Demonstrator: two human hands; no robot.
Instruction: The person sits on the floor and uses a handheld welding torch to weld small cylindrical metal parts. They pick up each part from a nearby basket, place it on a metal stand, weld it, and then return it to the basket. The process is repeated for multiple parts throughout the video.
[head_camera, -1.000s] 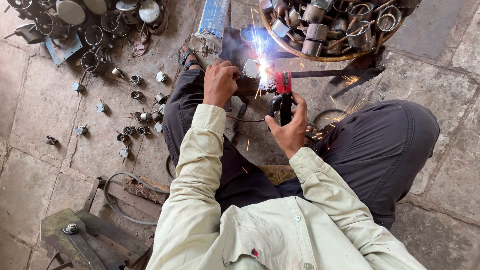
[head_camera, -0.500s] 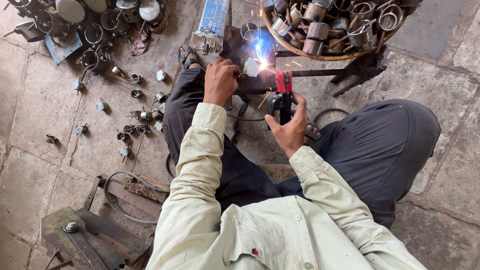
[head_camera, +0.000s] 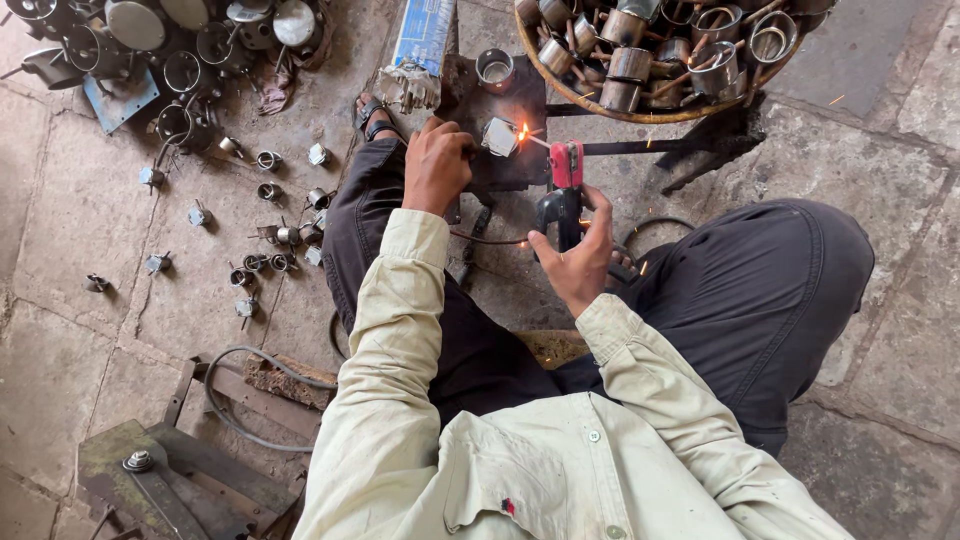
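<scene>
My left hand (head_camera: 436, 165) grips a thin tool that holds a small square metal piece (head_camera: 499, 137) on a dark metal work plate (head_camera: 515, 100). My right hand (head_camera: 578, 255) is closed on a welding electrode holder (head_camera: 563, 190) with a red head and black grip. Its rod tip touches the metal piece, where a small orange glow (head_camera: 522, 131) shows. I sit on the floor in a pale shirt and dark trousers, knees spread either side of the plate.
A round basket (head_camera: 660, 112) of metal cups stands at the top right. Several small metal parts (head_camera: 268, 235) lie scattered on the stone floor at left, with larger cans (head_camera: 150, 40) at top left. A blue packet (head_camera: 424, 35) and a grey cable (head_camera: 240, 400) lie nearby.
The bright blue-white welding arc at the metal piece has died down to a small orange glow. Both hands keep their places.
</scene>
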